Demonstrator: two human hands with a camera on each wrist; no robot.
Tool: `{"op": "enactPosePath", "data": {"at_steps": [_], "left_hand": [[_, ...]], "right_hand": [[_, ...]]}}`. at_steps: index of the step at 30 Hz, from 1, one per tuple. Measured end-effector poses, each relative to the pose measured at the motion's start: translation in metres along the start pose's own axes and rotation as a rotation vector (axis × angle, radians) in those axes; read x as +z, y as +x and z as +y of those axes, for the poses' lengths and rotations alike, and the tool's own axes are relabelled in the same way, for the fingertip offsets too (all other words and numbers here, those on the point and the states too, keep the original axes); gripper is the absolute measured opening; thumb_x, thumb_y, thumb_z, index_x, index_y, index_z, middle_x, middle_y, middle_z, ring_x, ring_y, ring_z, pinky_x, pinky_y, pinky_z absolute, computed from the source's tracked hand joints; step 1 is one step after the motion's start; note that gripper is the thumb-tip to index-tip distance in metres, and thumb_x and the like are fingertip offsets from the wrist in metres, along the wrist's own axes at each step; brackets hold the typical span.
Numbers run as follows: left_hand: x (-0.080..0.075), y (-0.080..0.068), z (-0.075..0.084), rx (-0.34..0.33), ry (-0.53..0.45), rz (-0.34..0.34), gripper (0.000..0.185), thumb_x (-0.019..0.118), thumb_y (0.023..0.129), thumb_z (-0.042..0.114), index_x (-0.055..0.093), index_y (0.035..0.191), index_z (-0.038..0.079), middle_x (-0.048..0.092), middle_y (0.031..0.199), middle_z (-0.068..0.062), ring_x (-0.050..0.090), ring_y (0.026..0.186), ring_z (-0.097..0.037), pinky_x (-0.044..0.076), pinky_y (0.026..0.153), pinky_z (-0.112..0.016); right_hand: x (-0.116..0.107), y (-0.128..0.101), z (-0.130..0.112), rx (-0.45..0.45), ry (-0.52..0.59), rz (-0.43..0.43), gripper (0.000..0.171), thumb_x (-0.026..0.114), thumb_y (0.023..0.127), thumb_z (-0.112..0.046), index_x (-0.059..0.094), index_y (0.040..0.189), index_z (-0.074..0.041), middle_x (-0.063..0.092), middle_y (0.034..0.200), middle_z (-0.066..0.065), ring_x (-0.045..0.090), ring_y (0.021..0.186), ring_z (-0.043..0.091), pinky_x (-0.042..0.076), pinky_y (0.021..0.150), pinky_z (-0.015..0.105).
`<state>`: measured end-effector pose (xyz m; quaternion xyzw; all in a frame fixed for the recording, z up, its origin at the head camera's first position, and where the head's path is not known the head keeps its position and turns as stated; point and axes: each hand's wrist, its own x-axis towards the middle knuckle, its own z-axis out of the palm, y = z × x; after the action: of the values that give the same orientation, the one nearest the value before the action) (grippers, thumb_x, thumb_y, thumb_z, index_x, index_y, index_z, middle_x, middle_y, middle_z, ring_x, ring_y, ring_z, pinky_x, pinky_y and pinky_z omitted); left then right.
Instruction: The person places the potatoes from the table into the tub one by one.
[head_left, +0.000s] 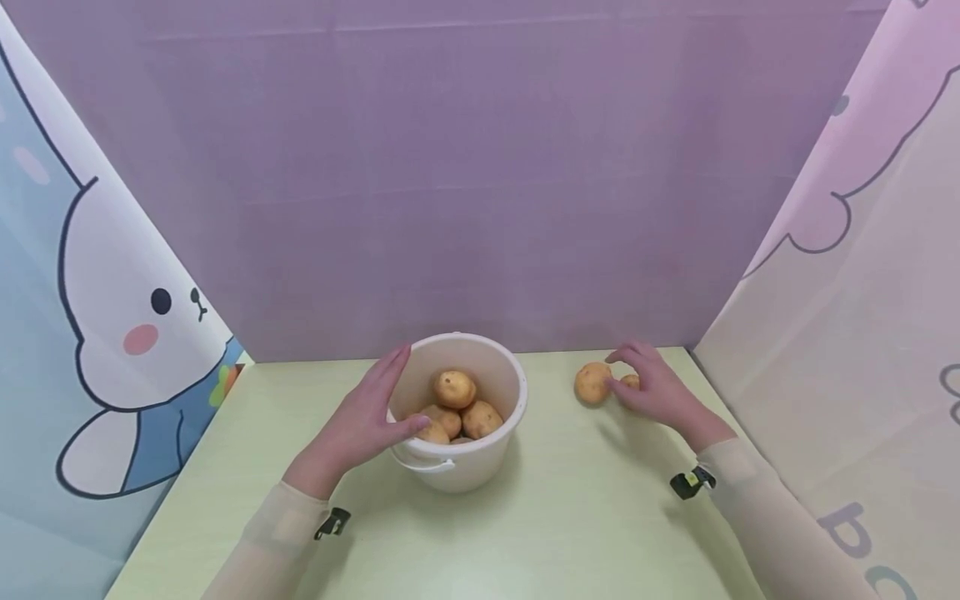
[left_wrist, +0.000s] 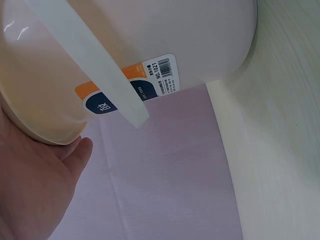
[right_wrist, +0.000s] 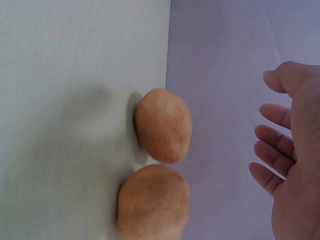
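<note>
Left hand: the left hand [head_left: 367, 417] rests against the near-left side of the white bucket [head_left: 480, 454], palm on the wall, thumb at the rim; the fingers lie fairly straight, so the grip is wide and flat rather than wrapped round.
Bucket: it stands upright on the pale green counter [head_left: 570, 517], left of the middle, its handle [head_left: 423, 464] hanging down on the near side; the left wrist view shows an orange and dark label [left_wrist: 127, 87] on its wall.
Potatoes in bucket: several potatoes [head_left: 455, 404] lie piled inside, below the rim.
Right hand: the right hand [head_left: 652, 387] hovers over the far right of the counter, fingers spread and loosely bent, grip wide and holding nothing.
Loose potatoes: one potato [head_left: 592, 382] lies just left of the fingertips; a second potato [head_left: 630, 382] lies under the fingers, mostly hidden in the head view. In the right wrist view the two [right_wrist: 163, 125] [right_wrist: 152, 202] touch each other, apart from the open palm.
Surround: a purple backdrop [head_left: 465, 167] stands behind the counter.
</note>
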<state>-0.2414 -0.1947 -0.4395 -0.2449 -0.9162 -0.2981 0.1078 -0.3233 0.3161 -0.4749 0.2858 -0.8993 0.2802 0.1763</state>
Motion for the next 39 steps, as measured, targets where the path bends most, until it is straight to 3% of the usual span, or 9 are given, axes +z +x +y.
{"op": "enactPosePath", "data": {"at_steps": [10,21,30,39], "left_hand": [[0.0,0.0,0.0,-0.004,-0.002,-0.003,0.113,0.085,0.095,0.05,0.02,0.177,0.008,0.025,0.181,-0.019,0.028,0.164,-0.044,0.032,0.126,-0.07],[-0.001,-0.001,0.0,-0.001,-0.015,-0.002,0.114,0.084,0.095,0.054,0.02,0.177,0.008,0.024,0.181,-0.018,0.027,0.165,-0.043,0.032,0.127,-0.07],[0.0,-0.001,0.0,-0.006,-0.022,0.0,0.112,0.085,0.096,0.047,0.02,0.178,0.008,0.024,0.182,-0.017,0.027,0.165,-0.044,0.031,0.127,-0.07],[-0.001,-0.002,0.002,-0.009,-0.031,-0.002,0.113,0.084,0.096,0.053,0.02,0.178,0.01,0.023,0.182,-0.015,0.026,0.166,-0.041,0.031,0.128,-0.068]], "right_hand": [[-0.001,-0.02,0.02,0.027,-0.009,0.014,0.028,0.081,0.096,-0.011,0.072,0.121,-0.003,0.065,0.124,0.017,0.055,0.125,0.043,0.046,0.103,0.062],[0.004,-0.03,0.037,-0.021,-0.058,0.072,0.032,0.084,0.092,-0.006,0.072,0.12,0.003,0.067,0.121,0.021,0.058,0.117,0.044,0.044,0.099,0.057],[0.007,-0.036,0.048,0.071,-0.066,0.034,0.045,0.085,0.094,-0.014,0.069,0.13,0.008,0.068,0.127,0.026,0.058,0.12,0.048,0.045,0.103,0.063],[0.012,-0.043,0.056,0.156,-0.057,-0.034,0.062,0.089,0.094,-0.021,0.062,0.143,0.007,0.065,0.139,0.028,0.055,0.127,0.053,0.042,0.108,0.071]]}}
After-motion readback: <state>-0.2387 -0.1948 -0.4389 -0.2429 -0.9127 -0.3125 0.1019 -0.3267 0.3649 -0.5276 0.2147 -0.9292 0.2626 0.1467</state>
